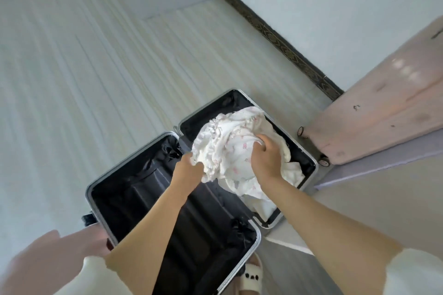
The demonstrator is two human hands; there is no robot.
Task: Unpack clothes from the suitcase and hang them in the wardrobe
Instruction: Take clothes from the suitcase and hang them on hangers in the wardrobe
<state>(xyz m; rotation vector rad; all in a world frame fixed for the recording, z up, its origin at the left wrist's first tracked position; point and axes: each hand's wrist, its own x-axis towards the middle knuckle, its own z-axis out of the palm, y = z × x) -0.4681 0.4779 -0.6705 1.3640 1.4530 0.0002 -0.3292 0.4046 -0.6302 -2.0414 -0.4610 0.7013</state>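
Observation:
An open silver-rimmed suitcase with black lining lies flat on the pale floor. Its near half holds nothing I can see. A bundle of white clothing with small pink prints and a frilled edge rises out of the far half. My left hand grips the frilled edge at the bundle's left side. My right hand grips the fabric at the top right, fingers dug into it. More white cloth trails below in the far half.
A pink wardrobe door stands to the right of the suitcase, with small rollers at its foot. A dark patterned skirting runs along the white wall. My knee and a white slipper show at the bottom.

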